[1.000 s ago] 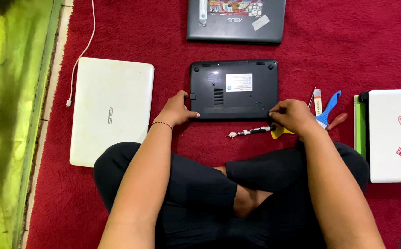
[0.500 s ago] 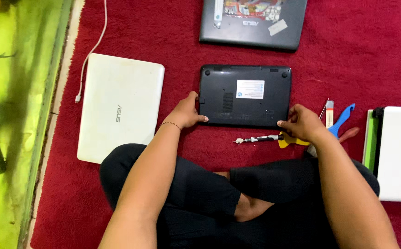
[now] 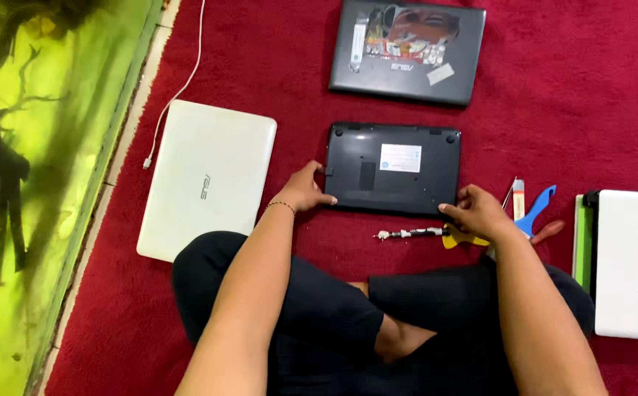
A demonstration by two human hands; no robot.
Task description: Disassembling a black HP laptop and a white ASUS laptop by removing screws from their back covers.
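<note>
A person seated cross-legged on a red carpet [image 3: 568, 95] holds a small black laptop [image 3: 393, 169], lying bottom-up, between both hands. The left hand [image 3: 305, 189] grips the laptop's near left corner, thumb on the underside and fingers curled round the edge; the right hand [image 3: 478, 211] grasps the near right corner in the same way. Just under and beside the right grip lie a screwdriver with a yellow handle [image 3: 425, 234], a blue plastic pry tool [image 3: 537, 209] and a slim metal tool [image 3: 517, 198], all on the carpet. Beyond the held laptop, farther from both grips, rests a grey laptop with stickers on its lid [image 3: 407, 50]. Out past the left grip lies a closed white laptop [image 3: 209, 180], with a white cable [image 3: 179, 88] trailing away from its far corner. Well out past the right grip sits another white laptop [image 3: 632, 264], stacked on a green-edged one [image 3: 581, 242].
</note>
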